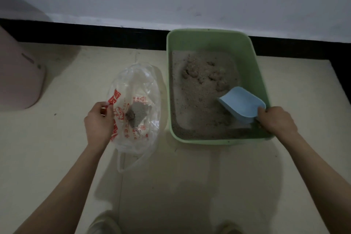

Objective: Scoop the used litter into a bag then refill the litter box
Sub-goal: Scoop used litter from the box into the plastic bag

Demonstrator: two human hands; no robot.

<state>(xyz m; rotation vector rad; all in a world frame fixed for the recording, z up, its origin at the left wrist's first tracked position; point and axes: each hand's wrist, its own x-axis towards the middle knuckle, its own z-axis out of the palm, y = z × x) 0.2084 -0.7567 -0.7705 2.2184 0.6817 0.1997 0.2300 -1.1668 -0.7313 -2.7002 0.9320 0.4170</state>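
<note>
A right hand (pixel 275 119) grips a blue scoop (pixel 242 103) in the green litter box (pixel 254 59), its mouth facing clumped litter (pixel 201 89); the left hand (pixel 98 121) pinches open the bag (pixel 134 108) alongside.

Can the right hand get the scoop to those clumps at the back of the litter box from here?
Probably yes. The right hand already holds the blue scoop inside the green litter box, its mouth toward the clumps; only loose litter lies between.
</note>
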